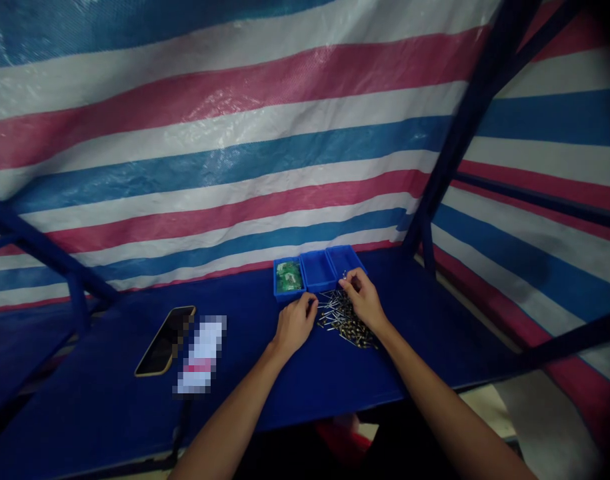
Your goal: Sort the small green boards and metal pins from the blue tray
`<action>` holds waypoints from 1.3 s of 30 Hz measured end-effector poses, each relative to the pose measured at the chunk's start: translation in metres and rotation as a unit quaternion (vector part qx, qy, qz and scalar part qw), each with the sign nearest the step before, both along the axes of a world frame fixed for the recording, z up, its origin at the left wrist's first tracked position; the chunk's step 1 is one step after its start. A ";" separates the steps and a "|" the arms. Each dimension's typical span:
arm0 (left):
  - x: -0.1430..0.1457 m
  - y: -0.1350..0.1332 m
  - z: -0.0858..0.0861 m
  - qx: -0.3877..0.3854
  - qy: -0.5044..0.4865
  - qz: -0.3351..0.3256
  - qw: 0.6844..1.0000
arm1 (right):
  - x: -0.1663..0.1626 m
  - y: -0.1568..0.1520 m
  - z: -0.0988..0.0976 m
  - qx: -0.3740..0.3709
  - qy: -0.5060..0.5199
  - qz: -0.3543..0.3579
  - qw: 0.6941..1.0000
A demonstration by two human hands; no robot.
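Both hands rest near the middle of the blue table (109,400), toward its far edge. The left hand (293,325) lies curled just left of a pile of small metal parts (345,320); the right hand (365,299) pinches one piece above that pile. Three blue bins (317,271) line the far edge, the leftmost holding green boards (288,276). A phone (165,341) lies toward the left edge.
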State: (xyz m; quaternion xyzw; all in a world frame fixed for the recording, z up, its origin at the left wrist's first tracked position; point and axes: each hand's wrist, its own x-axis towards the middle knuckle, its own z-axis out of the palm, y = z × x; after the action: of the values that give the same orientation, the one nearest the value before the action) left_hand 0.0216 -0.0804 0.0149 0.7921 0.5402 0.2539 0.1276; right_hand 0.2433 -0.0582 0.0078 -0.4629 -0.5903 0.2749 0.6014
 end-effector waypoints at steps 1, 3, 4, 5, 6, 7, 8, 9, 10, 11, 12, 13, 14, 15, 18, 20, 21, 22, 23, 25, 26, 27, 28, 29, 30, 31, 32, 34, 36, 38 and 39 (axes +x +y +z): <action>0.000 0.000 0.000 0.001 0.002 0.001 1.000 | 0.000 -0.001 0.001 -0.012 0.011 0.016 1.000; 0.001 0.000 -0.001 0.000 0.008 0.003 1.000 | -0.002 -0.002 0.001 -0.034 0.025 0.049 0.998; 0.001 0.000 -0.001 -0.002 0.011 0.005 1.000 | -0.002 -0.003 0.002 -0.038 0.025 0.059 0.997; 0.001 0.000 -0.001 -0.004 0.013 0.006 1.000 | -0.002 -0.003 0.002 -0.039 0.022 0.062 0.997; 0.001 0.000 -0.001 -0.008 0.015 0.008 1.000 | -0.002 -0.004 0.002 -0.038 0.019 0.061 0.997; 0.001 0.000 -0.001 -0.011 0.015 0.009 1.000 | -0.002 -0.004 0.002 -0.035 0.017 0.056 0.998; 0.001 0.000 -0.001 -0.014 0.015 0.010 1.000 | -0.002 -0.003 0.002 -0.033 0.017 0.053 0.998; 0.001 0.000 -0.001 -0.016 0.014 0.010 1.000 | -0.002 -0.003 0.002 -0.031 0.018 0.051 0.998; 0.001 0.000 0.000 -0.017 0.014 0.010 1.000 | -0.002 -0.002 0.001 -0.029 0.021 0.050 0.998; 0.001 0.000 0.000 -0.017 0.013 0.010 1.000 | -0.001 -0.001 0.001 -0.027 0.024 0.049 0.998; 0.001 0.000 0.001 -0.018 0.013 0.010 1.000 | -0.001 -0.001 0.000 -0.027 0.026 0.047 0.998; 0.001 0.000 0.001 -0.019 0.013 0.011 1.000 | -0.001 0.000 0.000 -0.027 0.027 0.044 0.998; 0.001 0.000 0.002 -0.022 0.013 0.011 1.000 | -0.001 0.000 0.000 -0.029 0.029 0.042 0.998; 0.001 0.000 0.002 -0.024 0.013 0.011 1.000 | -0.002 0.000 0.000 -0.032 0.029 0.041 0.998; 0.001 -0.001 0.003 -0.026 0.011 0.009 1.000 | -0.003 -0.002 0.002 -0.041 0.031 0.045 0.998; 0.001 -0.001 0.003 -0.024 0.011 0.009 1.000 | -0.004 -0.004 0.003 -0.044 0.028 0.048 0.997; 0.001 -0.001 0.003 -0.022 0.012 0.009 1.000 | -0.004 -0.005 0.003 -0.044 0.023 0.048 0.998; 0.001 -0.001 0.003 -0.021 0.012 0.009 1.000 | -0.004 -0.006 0.004 -0.043 0.017 0.047 0.998; 0.001 -0.001 0.003 -0.019 0.012 0.008 1.000 | -0.004 -0.006 0.004 -0.041 0.010 0.045 0.998; 0.001 -0.001 0.003 -0.015 0.010 0.006 1.000 | -0.004 -0.007 0.004 -0.034 -0.005 0.037 0.999; 0.001 -0.001 0.003 -0.014 0.009 0.006 1.000 | -0.004 -0.007 0.004 -0.029 -0.014 0.033 0.999; 0.001 -0.002 0.003 -0.013 0.008 0.006 1.000 | -0.004 -0.007 0.004 -0.025 -0.025 0.028 0.999; 0.001 -0.002 0.003 -0.014 0.007 0.007 1.000 | -0.004 -0.008 0.004 -0.020 -0.036 0.024 0.999; 0.001 -0.002 0.003 -0.016 0.007 0.007 1.000 | -0.004 -0.008 0.004 -0.014 -0.048 0.020 0.999; 0.001 -0.002 0.004 -0.019 0.007 0.008 1.000 | -0.004 -0.008 0.004 -0.008 -0.058 0.017 0.998; 0.001 -0.002 0.004 -0.021 0.006 0.009 1.000 | -0.003 -0.008 0.004 -0.003 -0.066 0.015 0.998; 0.001 -0.002 0.004 -0.024 0.006 0.010 1.000 | -0.003 -0.008 0.005 0.003 -0.072 0.014 0.997; 0.001 -0.001 0.004 -0.026 0.007 0.012 1.000 | -0.003 -0.008 0.006 0.012 -0.079 0.012 0.997; 0.001 -0.001 0.004 -0.028 0.009 0.013 0.999 | -0.003 -0.008 0.007 0.020 -0.085 0.011 0.996; 0.002 -0.002 0.005 -0.032 0.012 0.014 0.999 | -0.002 -0.008 0.008 0.025 -0.091 0.014 0.995; 0.002 -0.002 0.006 -0.034 0.013 0.015 0.999 | -0.002 -0.008 0.009 0.025 -0.091 0.017 0.995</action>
State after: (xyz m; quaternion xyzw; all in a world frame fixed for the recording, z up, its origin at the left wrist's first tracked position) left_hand 0.0235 -0.0824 0.0204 0.7822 0.5619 0.2272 0.1441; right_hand 0.2409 -0.0667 0.0165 -0.4608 -0.6570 0.2271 0.5517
